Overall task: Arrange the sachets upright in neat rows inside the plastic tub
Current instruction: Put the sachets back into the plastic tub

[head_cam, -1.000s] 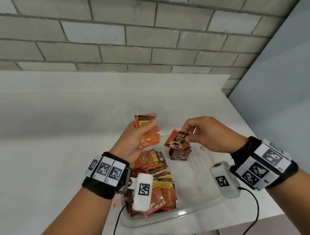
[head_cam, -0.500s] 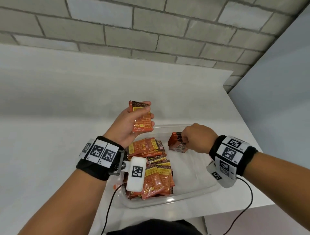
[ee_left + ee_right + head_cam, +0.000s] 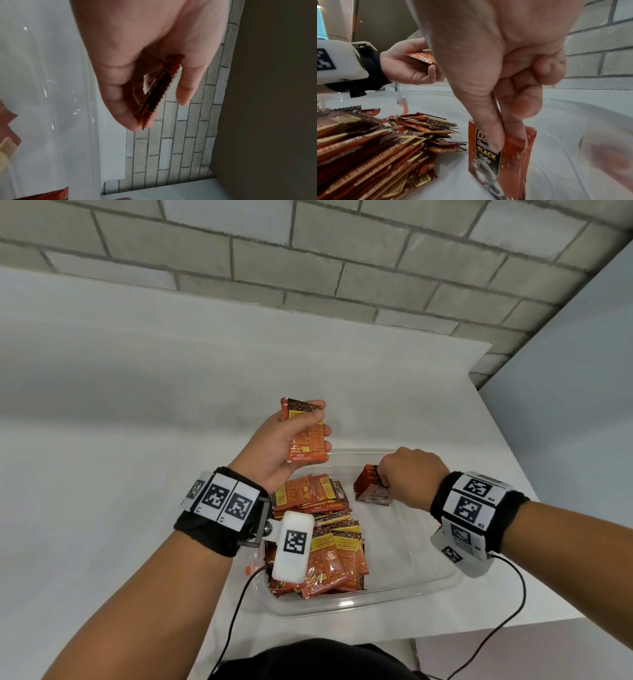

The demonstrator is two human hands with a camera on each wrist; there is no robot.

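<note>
I am looking down over a clear plastic tub sitting on the white worktop, near its front right corner, with a grey brick wall running behind. My right hand is reaching down into the far part of the tub, its grip clamped on a small row of upright sachets; in the right wrist view the thumb is pressing the front of the nearest packet, a red one printed with "BLACK Coffee", while the fingertips are closing on the backs of the packets behind it, so the bundle is pinched between them and is standing on the tub floor. My left hand is hovering above the tub's far left rim, its grip closed around a few orange sachets held flat against the palm with the fingers wrapping their right edge; the left wrist view is showing the same packets edge-on between thumb and fingers, and I cannot tell how many there are. A loose heap of sachets is filling the left half of the tub, lying flat and overlapping, apart from the standing row. The right half of the tub floor is showing bare plastic.
</note>
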